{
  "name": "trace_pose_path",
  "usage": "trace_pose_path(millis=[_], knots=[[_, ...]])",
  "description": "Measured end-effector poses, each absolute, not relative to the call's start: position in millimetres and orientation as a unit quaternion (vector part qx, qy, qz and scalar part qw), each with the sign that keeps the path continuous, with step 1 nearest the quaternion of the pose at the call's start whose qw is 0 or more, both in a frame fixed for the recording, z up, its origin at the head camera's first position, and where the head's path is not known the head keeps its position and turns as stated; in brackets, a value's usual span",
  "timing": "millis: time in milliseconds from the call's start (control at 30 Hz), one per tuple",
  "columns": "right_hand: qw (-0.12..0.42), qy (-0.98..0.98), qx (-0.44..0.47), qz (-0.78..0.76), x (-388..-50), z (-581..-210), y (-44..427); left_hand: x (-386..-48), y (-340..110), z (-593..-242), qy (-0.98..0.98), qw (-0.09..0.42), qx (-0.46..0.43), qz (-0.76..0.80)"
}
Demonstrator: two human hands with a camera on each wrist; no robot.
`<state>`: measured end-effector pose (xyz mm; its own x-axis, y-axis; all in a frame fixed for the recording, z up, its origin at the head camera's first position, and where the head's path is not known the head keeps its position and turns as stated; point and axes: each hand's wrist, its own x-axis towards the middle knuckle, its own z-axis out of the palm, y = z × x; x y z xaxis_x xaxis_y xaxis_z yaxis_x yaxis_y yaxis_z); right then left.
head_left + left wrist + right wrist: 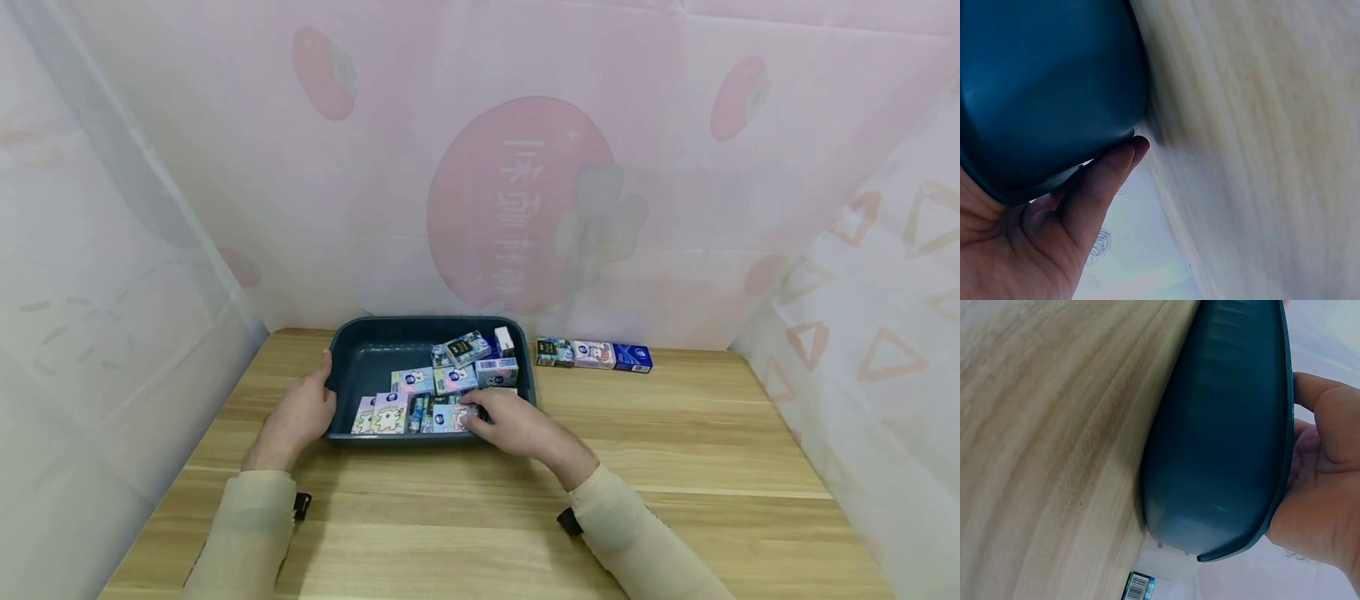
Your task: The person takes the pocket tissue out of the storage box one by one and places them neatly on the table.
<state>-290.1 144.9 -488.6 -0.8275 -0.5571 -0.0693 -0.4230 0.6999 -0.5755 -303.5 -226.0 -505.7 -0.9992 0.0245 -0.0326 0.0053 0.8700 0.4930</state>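
A dark teal plastic tub (375, 323) stands at the back of the table, with several small printed tissue packs (390, 412) inside. My left hand (298, 412) grips the tub's left side; in the left wrist view its fingers (1094, 187) lie along the outer wall. My right hand (513, 421) reaches over the front right rim. Its thumb and fingertips pinch the right end of a light blue and pink tissue pack (448, 419) near the front wall. In the right wrist view, the tub wall (1222, 425) hides the fingertips and that pack.
A row of 3 tissue packs (592, 354), one patterned, one pink and one dark blue, lies right of the tub by the back edge. The wooden table (675, 450) meets a printed cloth backdrop (660, 275) behind and at both sides.
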Motion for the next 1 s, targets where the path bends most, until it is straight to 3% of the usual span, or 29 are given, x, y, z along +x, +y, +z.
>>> trace_pose_path(millis=[1000], knots=[[0.105, 0.879, -0.275, -0.375, -294.3, -485.4, 153.6, -302.9, -227.0, -505.1, 0.967, 0.011, 0.017, 0.253]])
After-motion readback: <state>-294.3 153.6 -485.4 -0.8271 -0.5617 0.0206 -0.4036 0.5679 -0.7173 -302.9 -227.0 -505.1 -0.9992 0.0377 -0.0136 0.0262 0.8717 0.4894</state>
